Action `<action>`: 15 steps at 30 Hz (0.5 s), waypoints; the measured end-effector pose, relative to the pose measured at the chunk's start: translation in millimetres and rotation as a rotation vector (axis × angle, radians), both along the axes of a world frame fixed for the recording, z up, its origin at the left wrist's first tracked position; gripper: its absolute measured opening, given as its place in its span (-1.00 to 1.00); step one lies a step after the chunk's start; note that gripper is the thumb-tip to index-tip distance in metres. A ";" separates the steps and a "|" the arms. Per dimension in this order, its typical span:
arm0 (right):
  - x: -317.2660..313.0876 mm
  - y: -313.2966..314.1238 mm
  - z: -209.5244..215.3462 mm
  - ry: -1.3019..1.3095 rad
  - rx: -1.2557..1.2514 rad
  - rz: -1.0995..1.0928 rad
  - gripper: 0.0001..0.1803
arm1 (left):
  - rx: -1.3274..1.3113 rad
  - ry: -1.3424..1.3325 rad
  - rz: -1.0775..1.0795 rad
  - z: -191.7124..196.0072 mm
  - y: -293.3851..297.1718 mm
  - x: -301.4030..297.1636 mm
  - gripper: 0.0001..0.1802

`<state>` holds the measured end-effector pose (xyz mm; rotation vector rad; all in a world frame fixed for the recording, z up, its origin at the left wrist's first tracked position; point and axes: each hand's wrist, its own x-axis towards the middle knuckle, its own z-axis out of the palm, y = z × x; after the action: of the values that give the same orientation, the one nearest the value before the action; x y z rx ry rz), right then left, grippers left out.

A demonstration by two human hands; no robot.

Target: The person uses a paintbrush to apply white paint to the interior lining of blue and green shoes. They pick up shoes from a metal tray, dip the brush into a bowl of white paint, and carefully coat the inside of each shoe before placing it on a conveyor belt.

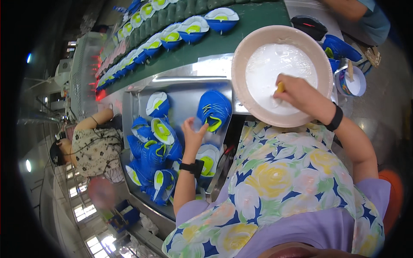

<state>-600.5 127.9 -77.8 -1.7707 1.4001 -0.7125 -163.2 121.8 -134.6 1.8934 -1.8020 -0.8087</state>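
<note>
My right hand (pixel 297 94) is closed around the short yellow handle (pixel 281 87) of a tool whose working end is hidden in white liquid (pixel 266 64). The liquid fills a large beige basin (pixel 239 81) in front of me. Fingers apart, my left hand (pixel 193 132) hovers over a metal tray (pixel 180 92), its thumb close to the heel opening of a blue shoe upper (pixel 214 105) with lime lining. Whether the thumb touches it I cannot tell. Several more blue uppers (pixel 150 157) lie heaped in the tray's left part, some showing white undersides.
Beyond the tray, a green conveyor belt (pixel 254 17) carries rows of blue-and-white uppers (pixel 193 28). Right of the basin stand a tin of white liquid (pixel 353 84) with a stick, and a dark upper (pixel 309 27). Co-workers are at left (pixel 97 144) and upper right (pixel 365 19).
</note>
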 end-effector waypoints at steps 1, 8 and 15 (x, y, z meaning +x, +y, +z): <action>-3.1 -2.2 3.5 -0.016 0.028 -0.061 -0.71 | -0.225 -0.230 -0.174 22.0 -1.8 -21.5 -0.45; 18.1 2.2 -0.4 0.028 -0.090 0.174 -0.74 | -0.137 -0.349 -0.605 23.9 -39.0 -50.7 -0.51; -52.6 -7.3 2.6 -0.066 -0.125 -0.164 -0.72 | 0.173 0.761 -0.119 82.3 -95.9 -58.5 -0.52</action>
<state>-653.1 120.6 -75.2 -1.7228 1.4966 -0.9559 -221.8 26.0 -52.2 1.2893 -1.3868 -1.5135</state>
